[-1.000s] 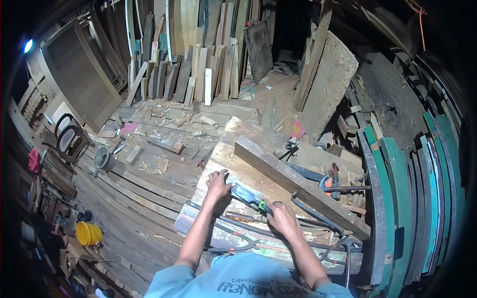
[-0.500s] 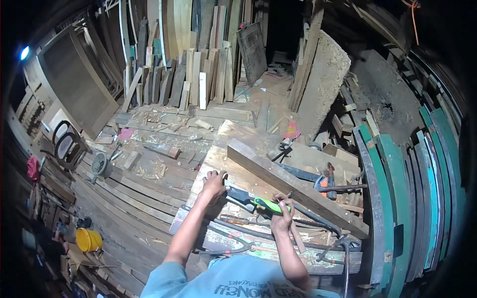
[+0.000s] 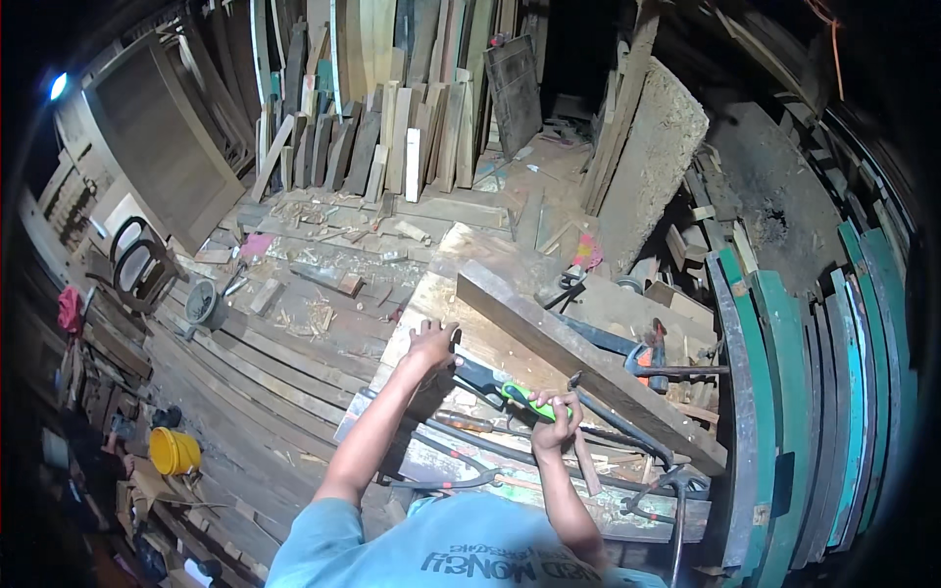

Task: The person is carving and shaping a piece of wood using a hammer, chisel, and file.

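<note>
A tool with a bright green and black handle (image 3: 527, 398) and a long dark flat part (image 3: 478, 374) lies slantwise between my hands, above the bench; its exact kind I cannot make out. My right hand (image 3: 557, 419) is wrapped round the green handle. At the other end, my left hand (image 3: 431, 349) grips the tip of the dark part, its fingers partly hiding it. Just beyond the tool, a thick wooden beam (image 3: 578, 363) crosses the pale wooden workbench (image 3: 426, 306) on a slant. A chisel-like tool with a brown handle (image 3: 461, 421) rests on the near side.
Pincers (image 3: 461, 473) and a hammer (image 3: 678, 480) lie along the bench's near edge. A clamp with orange parts (image 3: 642, 361) sits past the beam. Green-edged boards (image 3: 784, 392) stand at the right. On the floor are a grey bucket (image 3: 203, 304), a yellow bucket (image 3: 174, 451) and wood scraps.
The view has shifted slightly, so the background sits a little more to the right. Both hands keep their hold on the green-handled tool, which has tilted a little.
</note>
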Demonstrator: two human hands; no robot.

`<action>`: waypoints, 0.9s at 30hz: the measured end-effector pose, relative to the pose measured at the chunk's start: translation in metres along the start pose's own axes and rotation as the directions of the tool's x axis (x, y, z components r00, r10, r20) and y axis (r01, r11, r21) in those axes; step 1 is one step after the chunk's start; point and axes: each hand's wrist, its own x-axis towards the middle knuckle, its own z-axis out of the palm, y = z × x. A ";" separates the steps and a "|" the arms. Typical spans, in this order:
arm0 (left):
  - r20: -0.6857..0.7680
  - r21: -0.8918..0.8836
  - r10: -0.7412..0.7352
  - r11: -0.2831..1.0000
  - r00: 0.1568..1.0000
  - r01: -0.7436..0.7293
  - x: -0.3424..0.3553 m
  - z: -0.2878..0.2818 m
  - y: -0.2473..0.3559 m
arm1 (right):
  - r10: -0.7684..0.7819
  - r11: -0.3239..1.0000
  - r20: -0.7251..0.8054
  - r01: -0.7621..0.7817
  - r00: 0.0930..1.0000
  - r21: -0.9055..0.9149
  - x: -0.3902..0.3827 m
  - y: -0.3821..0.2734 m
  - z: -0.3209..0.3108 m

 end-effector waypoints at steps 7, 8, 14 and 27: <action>-0.014 0.094 0.026 0.995 1.000 -0.025 0.002 0.008 0.018 | -0.037 0.999 -0.042 0.036 0.998 -0.025 -0.001 -0.008 -0.009; -0.002 0.101 0.032 0.994 0.999 -0.032 0.002 0.010 0.021 | -0.051 0.998 -0.046 0.050 0.998 -0.032 -0.001 -0.011 -0.010; -0.009 0.082 0.088 0.993 0.996 -0.087 -0.008 0.031 0.053 | -0.035 0.999 -0.177 0.033 0.984 -0.016 0.002 -0.043 -0.026; -0.252 -0.128 0.331 0.920 0.909 -0.371 -0.059 0.041 0.102 | 0.020 0.903 -0.258 0.093 0.966 0.419 0.019 -0.102 -0.042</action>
